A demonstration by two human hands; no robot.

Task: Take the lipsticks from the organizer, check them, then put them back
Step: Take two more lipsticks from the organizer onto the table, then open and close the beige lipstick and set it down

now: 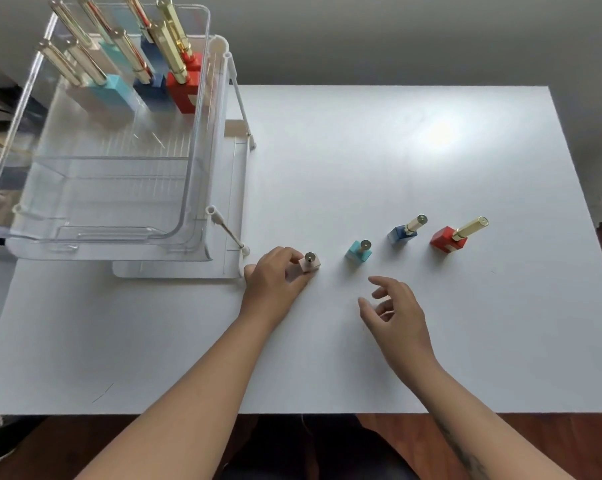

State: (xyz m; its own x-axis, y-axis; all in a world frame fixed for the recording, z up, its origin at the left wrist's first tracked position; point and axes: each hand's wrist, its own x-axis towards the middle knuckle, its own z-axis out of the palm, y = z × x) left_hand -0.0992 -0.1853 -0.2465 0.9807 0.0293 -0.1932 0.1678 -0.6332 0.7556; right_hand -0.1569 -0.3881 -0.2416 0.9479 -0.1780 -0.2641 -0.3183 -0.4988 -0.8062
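Note:
Four lipsticks stand in a row on the white table [396, 140]: a white one [310, 263], a light blue one [359, 251], a dark blue one [405, 231] and a red one [453, 236], each with a gold cap. My left hand [275, 277] grips the white lipstick at its base, which rests on the table. My right hand [394, 306] hovers open below the light blue lipstick, touching nothing. The clear organizer [188, 161] stands at the left. Several more lipsticks [175, 77] stand at its far end.
The organizer sits on a white frame [235, 216] with thin struts, right beside my left hand. The table's front edge runs just below my forearms, with a dark wood floor [569, 431] beyond it. Clutter lies off the table's left side.

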